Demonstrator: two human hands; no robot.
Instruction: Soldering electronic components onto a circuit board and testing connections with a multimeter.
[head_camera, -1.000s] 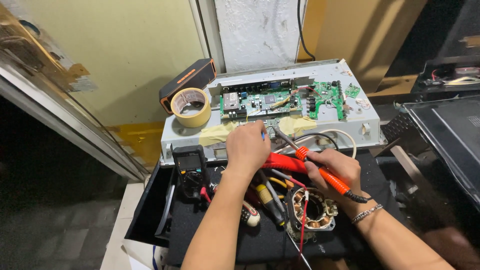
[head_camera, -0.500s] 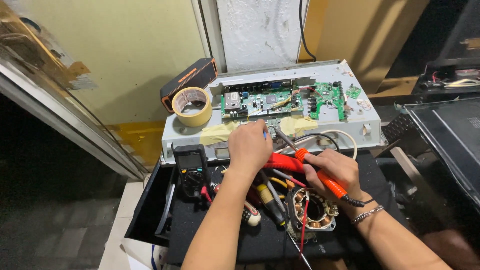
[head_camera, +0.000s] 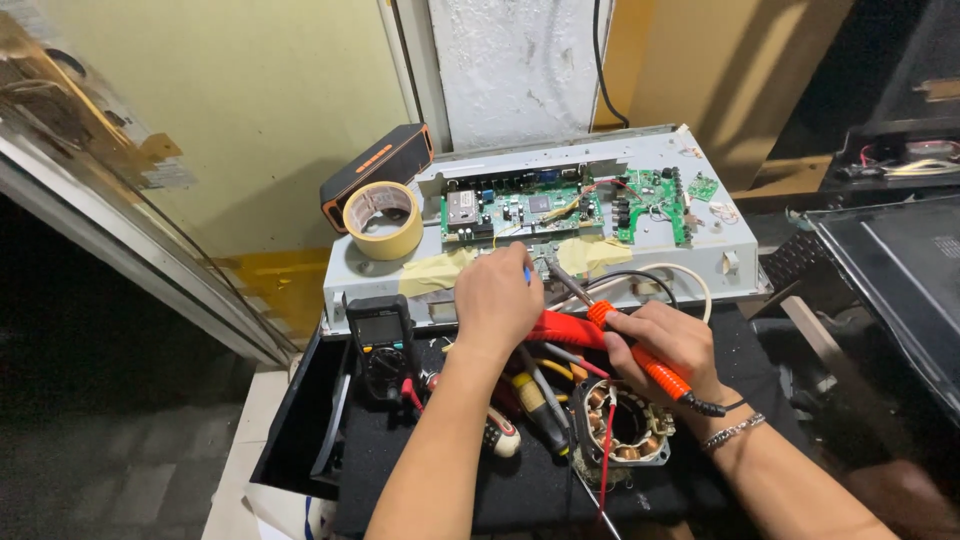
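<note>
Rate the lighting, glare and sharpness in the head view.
Head view: bright, even light on the green circuit board and both hands, left hand, right hand; left and right edges fall into deep shadow; mild glare on the slanted glass pane; centre sharp, no obvious motion blur.

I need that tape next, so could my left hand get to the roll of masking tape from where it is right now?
Probably yes. The left hand is at the panel's front edge, and the tape roll sits just up-left on the grey panel, with nothing between; whatever it pinches must go first.
</note>
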